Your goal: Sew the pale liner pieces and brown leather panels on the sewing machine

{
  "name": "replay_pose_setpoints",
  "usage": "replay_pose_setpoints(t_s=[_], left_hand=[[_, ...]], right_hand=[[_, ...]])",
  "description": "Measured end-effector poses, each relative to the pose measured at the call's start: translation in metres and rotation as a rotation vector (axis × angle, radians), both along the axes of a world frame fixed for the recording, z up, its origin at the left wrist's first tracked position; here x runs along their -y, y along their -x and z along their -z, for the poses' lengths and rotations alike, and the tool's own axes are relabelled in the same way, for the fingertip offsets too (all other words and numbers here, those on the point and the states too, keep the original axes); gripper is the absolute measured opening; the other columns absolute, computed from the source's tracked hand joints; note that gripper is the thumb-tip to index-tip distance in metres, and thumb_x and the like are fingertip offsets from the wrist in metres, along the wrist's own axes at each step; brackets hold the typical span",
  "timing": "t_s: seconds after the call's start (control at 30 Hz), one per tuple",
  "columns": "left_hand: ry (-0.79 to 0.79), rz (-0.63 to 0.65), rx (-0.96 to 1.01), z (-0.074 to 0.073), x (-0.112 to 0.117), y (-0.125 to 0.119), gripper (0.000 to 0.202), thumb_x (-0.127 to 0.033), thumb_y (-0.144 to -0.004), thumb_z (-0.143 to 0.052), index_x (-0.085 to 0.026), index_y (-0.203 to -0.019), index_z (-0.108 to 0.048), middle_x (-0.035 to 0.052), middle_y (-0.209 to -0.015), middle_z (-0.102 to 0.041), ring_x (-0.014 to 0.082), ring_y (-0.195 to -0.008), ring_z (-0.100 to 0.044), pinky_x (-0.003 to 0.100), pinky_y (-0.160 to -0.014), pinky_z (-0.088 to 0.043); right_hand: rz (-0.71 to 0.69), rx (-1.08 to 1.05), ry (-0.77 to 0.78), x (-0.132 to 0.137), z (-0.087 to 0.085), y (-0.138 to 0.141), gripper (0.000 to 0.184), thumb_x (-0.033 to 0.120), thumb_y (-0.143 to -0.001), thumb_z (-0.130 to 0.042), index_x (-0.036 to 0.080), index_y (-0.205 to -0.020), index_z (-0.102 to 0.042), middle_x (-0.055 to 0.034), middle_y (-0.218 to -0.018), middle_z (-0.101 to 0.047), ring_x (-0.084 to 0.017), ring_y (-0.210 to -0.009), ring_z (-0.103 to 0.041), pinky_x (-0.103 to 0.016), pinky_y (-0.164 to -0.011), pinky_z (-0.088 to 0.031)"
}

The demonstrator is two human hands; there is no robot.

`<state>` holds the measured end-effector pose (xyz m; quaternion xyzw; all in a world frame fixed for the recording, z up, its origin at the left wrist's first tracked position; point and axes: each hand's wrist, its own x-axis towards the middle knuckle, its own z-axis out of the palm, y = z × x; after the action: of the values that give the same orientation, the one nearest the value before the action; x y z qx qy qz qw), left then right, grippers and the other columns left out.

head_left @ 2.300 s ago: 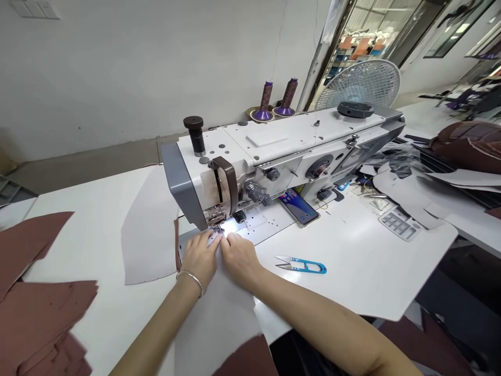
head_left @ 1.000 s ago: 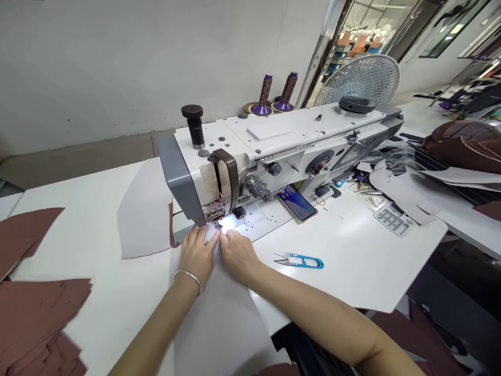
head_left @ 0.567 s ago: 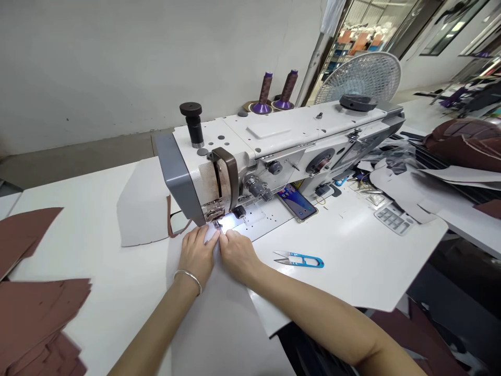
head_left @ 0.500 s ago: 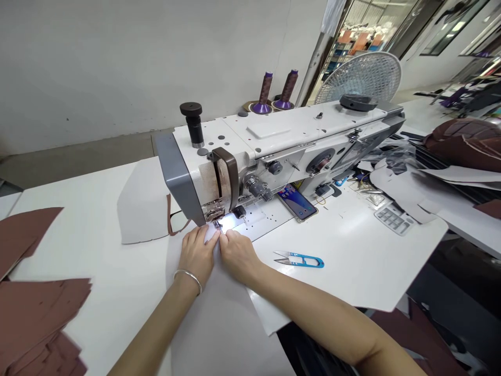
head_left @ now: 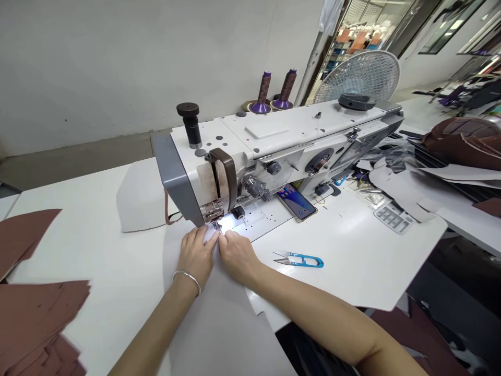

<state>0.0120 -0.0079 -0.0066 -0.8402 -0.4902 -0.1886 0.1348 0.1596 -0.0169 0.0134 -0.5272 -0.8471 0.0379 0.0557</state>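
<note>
Left hand (head_left: 195,257) flattish, right hand (head_left: 238,256) curled, together on smooth pale sheet (head_left: 221,324), grip unclear

My left hand (head_left: 195,256) rests on, and my right hand (head_left: 238,256) grips, a broad, pale grey sheet of smooth material (head_left: 223,324); its far end meets the needle of the white-and-grey metal sewing machine (head_left: 282,143), the rest spreading down toward me.

The bare left hand (head_left: 195,256) lies palm-down. The bare right hand (head_left: 237,256) curls beside it, at its three o'clock.
</note>
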Motion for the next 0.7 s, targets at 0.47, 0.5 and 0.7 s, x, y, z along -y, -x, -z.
replay_pose_setpoints(t_s=[0.47,0.5,0.7], left_hand=[[-0.024,-0.015,-0.022,-0.005,0.003,-0.002,0.036,-0.007,-0.079,-0.046,-0.02,-0.107,-0.065,0.0122,-0.111,-0.062,0.0271,-0.101,-0.052,0.04,-0.083,-0.043],[-0.044,-0.018,-0.026,-0.007,0.004,-0.004,0.033,-0.008,-0.08,-0.046,-0.019,-0.105,-0.065,0.0121,-0.108,-0.063,0.0266,-0.097,-0.053,0.039,-0.08,-0.043],[-0.083,-0.034,-0.067,-0.009,0.011,-0.01,0.026,-0.01,-0.082,-0.044,-0.014,-0.096,-0.066,0.0117,-0.1,-0.067,0.0248,-0.089,-0.056,0.038,-0.074,-0.042]], right_hand=[[-0.02,0.0,-0.031,-0.002,0.0,0.0,0.019,0.009,-0.091,-0.036,0.015,-0.097,-0.053,-0.0065,-0.082,-0.056,-0.018,-0.075,-0.05,-0.026,-0.052,-0.032],[-0.016,-0.003,-0.029,-0.002,-0.001,0.001,0.02,0.01,-0.091,-0.035,0.015,-0.097,-0.053,-0.0068,-0.083,-0.056,-0.018,-0.076,-0.05,-0.026,-0.053,-0.033],[-0.004,-0.013,-0.024,-0.005,-0.004,0.001,0.019,0.013,-0.093,-0.034,0.016,-0.098,-0.052,-0.0078,-0.087,-0.056,-0.019,-0.079,-0.051,-0.027,-0.055,-0.037]])
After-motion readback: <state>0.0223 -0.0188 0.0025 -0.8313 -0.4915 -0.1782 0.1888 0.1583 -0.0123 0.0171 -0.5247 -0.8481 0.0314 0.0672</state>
